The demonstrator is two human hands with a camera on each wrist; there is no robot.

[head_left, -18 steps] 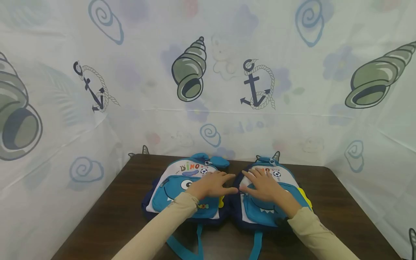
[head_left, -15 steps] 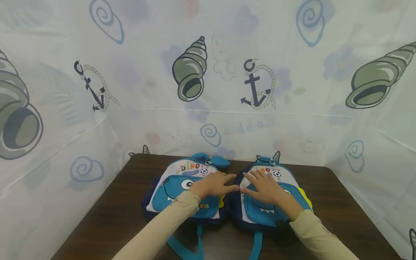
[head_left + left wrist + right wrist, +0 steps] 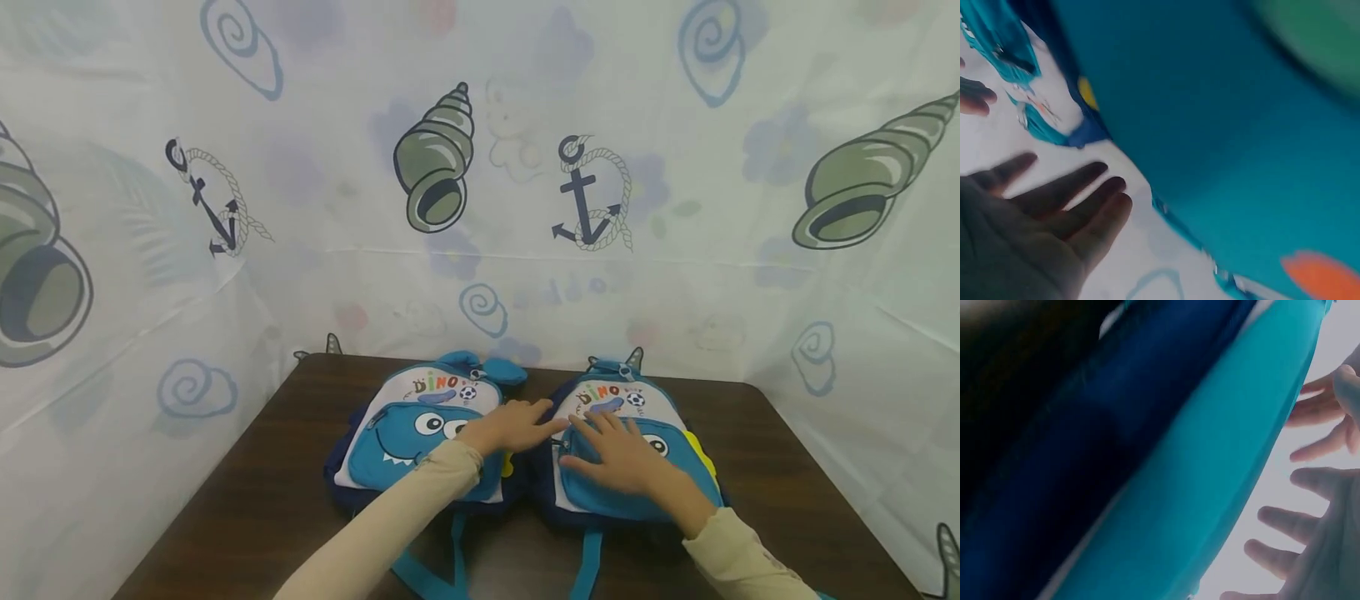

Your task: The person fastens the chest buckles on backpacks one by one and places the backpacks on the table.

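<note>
Two blue-and-white children's backpacks with dinosaur faces lie side by side, the left backpack [image 3: 405,442] and the right backpack [image 3: 663,402]. My left hand [image 3: 512,427] is over the inner side of the left backpack, its fingertips reaching the edge of the right one. Over the front of the right backpack is my right hand [image 3: 618,454], fingers spread. The wrist views show a gap between each hand and the fabric, and neither hand grips anything. Part of the right backpack's face is hidden behind the right hand.
Both bags lie on a dark brown wooden table [image 3: 247,500]. Blue straps [image 3: 588,562] trail from them toward the near side. A white printed cloth [image 3: 525,292] with shells and anchors encloses the back and both sides.
My left hand has shifted to the right, nearer the right backpack. The right hand has moved slightly right and toward me, uncovering that bag's lettering. The backpacks have stayed in place.
</note>
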